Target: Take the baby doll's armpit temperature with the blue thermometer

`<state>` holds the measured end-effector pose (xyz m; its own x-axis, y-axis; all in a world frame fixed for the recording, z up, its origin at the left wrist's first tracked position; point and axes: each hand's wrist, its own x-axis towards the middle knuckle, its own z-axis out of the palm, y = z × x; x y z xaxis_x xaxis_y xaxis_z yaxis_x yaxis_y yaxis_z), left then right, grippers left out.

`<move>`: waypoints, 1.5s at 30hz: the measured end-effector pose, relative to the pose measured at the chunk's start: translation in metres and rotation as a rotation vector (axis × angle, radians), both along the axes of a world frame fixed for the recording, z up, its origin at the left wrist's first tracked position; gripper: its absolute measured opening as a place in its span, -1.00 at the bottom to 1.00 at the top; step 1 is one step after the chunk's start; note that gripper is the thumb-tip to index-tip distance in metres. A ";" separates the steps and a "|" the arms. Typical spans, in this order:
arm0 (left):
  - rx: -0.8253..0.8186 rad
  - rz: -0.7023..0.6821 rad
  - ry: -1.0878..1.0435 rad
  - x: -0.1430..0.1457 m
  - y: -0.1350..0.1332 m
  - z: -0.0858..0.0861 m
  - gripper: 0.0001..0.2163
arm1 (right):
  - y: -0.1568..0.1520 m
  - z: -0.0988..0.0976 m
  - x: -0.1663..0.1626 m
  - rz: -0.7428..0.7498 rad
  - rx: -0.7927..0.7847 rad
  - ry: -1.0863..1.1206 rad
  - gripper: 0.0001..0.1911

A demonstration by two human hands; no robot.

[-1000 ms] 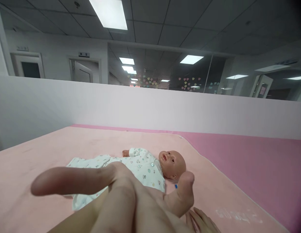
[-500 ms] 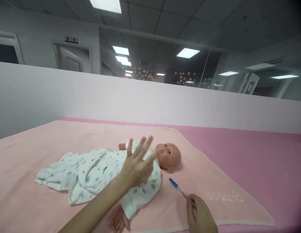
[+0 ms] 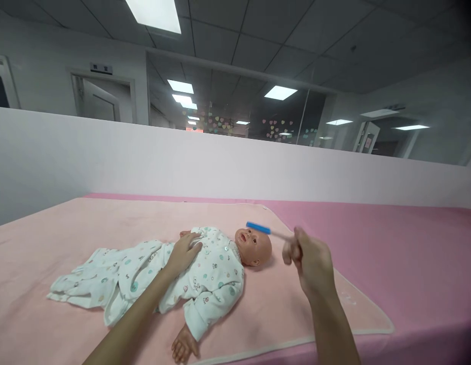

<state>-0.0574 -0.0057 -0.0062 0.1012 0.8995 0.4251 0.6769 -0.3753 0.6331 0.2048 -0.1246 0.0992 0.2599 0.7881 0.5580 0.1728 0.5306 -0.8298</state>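
A baby doll [image 3: 254,246] in a white patterned sleepsuit [image 3: 144,271] lies on its back on a pale pink blanket [image 3: 86,223], head to the right. My left hand [image 3: 184,251] rests flat on the doll's chest, fingers spread. My right hand [image 3: 309,258] is raised to the right of the doll's head, fingers pinched on a thin stick with a blue tip [image 3: 258,227]. The blue tip hovers just above the doll's forehead.
The blanket lies on a darker pink surface [image 3: 410,243] that stretches to the right. A white partition wall [image 3: 220,167] runs along the far side, with a glass-walled office behind it. The blanket's near edge [image 3: 296,339] lies close to me.
My left hand dropped from in front of the camera onto the doll's chest. My right hand lifted the blue-tipped stick from the blanket up to the doll's head.
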 end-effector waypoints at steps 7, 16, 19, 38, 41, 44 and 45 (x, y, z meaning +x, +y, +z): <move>-0.029 -0.030 -0.137 0.000 -0.004 0.000 -0.64 | 0.067 0.036 -0.060 0.136 0.058 -0.458 -0.52; 0.042 -0.027 -0.119 0.003 -0.006 0.003 -0.68 | 0.086 0.024 -0.085 0.054 -0.024 -0.512 -0.51; 0.089 -0.018 -0.093 0.005 -0.010 0.005 -0.68 | 0.091 0.041 -0.087 0.188 -0.017 -0.294 -0.50; 0.180 -0.040 -0.122 0.011 -0.012 0.005 -0.66 | 0.089 0.020 -0.094 0.029 0.084 -0.360 -0.53; 0.118 -0.101 -0.355 0.008 -0.011 0.009 -0.64 | 0.088 0.011 -0.096 -0.067 0.210 -0.475 -0.52; -0.021 -0.254 -0.831 0.003 -0.008 0.018 -0.66 | 0.088 -0.002 -0.097 -0.153 0.250 -0.471 -0.53; -0.075 -0.314 -0.993 0.002 -0.008 0.021 -0.67 | 0.089 -0.008 -0.096 -0.159 0.237 -0.473 -0.54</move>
